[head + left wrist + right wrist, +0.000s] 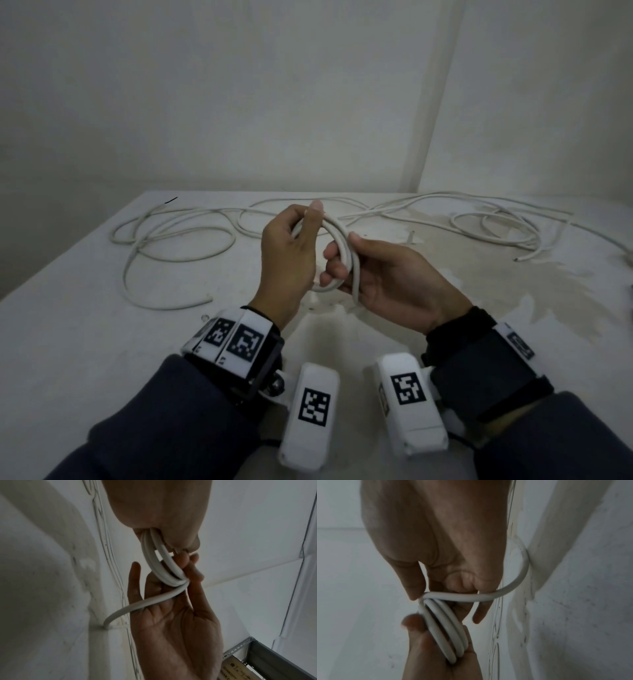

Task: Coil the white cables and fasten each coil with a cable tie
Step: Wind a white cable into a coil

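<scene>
White, stained surface (102,342) runs to bare pale walls (239,102). I see my left hand (287,260) and right hand (394,284) both gripping a small coil (342,246) above it; loose cables (178,236) sprawl behind.

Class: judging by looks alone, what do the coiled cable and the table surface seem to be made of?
Coiled cable: likely a smooth, matte white plastic or rubber jacket; it bends into tight loops without kinking and shows a soft sheen. Table: a hard, matte whitish surface with stains and patchy wear, perhaps painted or laminated; the look leaves it open.
</scene>
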`<state>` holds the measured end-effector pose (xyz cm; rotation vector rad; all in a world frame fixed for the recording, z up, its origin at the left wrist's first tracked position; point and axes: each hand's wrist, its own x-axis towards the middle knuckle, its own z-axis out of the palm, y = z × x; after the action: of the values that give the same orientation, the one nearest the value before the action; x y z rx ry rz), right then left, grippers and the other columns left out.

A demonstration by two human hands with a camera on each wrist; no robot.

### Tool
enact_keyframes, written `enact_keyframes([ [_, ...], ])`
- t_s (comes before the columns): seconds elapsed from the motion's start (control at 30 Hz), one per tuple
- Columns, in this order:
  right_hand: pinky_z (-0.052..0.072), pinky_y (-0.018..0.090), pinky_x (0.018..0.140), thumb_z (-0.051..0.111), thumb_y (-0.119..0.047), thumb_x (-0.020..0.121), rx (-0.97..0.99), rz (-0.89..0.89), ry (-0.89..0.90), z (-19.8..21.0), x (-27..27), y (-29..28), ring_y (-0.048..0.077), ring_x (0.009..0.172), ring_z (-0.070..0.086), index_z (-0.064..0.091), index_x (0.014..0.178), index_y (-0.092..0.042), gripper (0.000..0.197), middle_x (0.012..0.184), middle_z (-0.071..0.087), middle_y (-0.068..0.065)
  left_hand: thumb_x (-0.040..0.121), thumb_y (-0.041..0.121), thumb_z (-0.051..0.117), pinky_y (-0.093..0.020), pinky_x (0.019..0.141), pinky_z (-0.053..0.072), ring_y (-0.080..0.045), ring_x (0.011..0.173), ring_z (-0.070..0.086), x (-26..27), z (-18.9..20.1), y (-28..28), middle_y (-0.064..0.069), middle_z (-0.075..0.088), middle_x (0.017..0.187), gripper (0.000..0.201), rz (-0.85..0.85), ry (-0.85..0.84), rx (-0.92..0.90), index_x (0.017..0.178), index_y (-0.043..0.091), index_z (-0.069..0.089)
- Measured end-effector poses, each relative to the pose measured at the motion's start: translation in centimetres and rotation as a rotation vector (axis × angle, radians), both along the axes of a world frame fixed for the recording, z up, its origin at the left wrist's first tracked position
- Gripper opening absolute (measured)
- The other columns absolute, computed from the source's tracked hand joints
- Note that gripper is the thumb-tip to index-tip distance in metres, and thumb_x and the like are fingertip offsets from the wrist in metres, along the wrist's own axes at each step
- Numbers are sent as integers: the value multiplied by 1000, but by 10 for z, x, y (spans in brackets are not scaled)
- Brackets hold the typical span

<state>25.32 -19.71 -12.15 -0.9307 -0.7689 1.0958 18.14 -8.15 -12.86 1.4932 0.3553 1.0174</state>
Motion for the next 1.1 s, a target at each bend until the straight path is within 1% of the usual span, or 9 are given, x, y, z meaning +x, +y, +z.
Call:
enact_keyframes([
  [0.13,33,29,80,43,-28,94,62,-65,74,-4,3,5,12,55,44,57,73,-10,30,54,39,-3,99,30,46,-17,46,40,-2,45,38,0,4,-4,17,45,49,29,-60,31,49,74,17,52],
  [0.27,32,28,79,42,-28,93,113,-142,65,-5,7,6,10,51,39,55,72,-11,31,52,36,-6,100,37,39,-30,77,48,-7,71,52,-2,5,-5,13,52,70,28,-162,38,16,90,18,57],
  [0.33,36,27,80,43,-28,93,203,-188,125,-1,11,4,11,52,39,57,71,-11,32,52,36,-5,98,51,31,-32,75,47,-13,77,54,1,5,-3,4,54,77,43,-142,126,-143,94,16,57],
  [0.47,47,24,82,40,-31,96,386,-213,300,6,21,-6,10,53,43,58,70,-14,36,54,37,-6,95,58,35,-21,48,45,-14,44,55,-4,3,-5,-7,62,56,66,-452,585,-420,77,2,65],
  [0.57,50,25,84,41,-32,95,433,-165,337,5,19,-5,9,55,46,58,73,-15,33,55,40,-6,94,56,39,-27,64,56,-18,63,68,-8,-1,-13,-18,72,85,66,-718,772,-423,101,-4,67],
  [0.67,49,26,86,41,-31,94,400,-140,319,1,15,0,10,56,48,59,74,-14,32,56,41,-6,97,29,50,-27,77,55,-19,82,68,-3,-6,-12,-20,69,108,41,-688,483,-656,119,-5,60],
  [0.8,50,30,80,39,-30,97,344,-206,381,-1,18,1,11,54,46,55,72,-13,34,55,40,-5,94,-2,49,-25,63,59,-18,77,68,5,-8,-2,-22,66,108,23,-366,-37,-828,116,-9,56],
  [0.97,38,24,64,35,-31,102,180,-364,375,-5,20,5,8,49,41,51,77,-14,34,53,38,-6,100,12,46,-23,56,56,-10,50,60,3,-3,0,-4,55,73,16,-66,-81,-478,99,9,61],
  [1.1,45,22,58,35,-28,102,126,-439,329,-5,19,9,7,44,37,55,88,-10,30,50,36,-6,99,14,47,-20,77,54,-2,70,63,3,-3,0,2,64,79,17,73,-92,-157,101,11,65],
])
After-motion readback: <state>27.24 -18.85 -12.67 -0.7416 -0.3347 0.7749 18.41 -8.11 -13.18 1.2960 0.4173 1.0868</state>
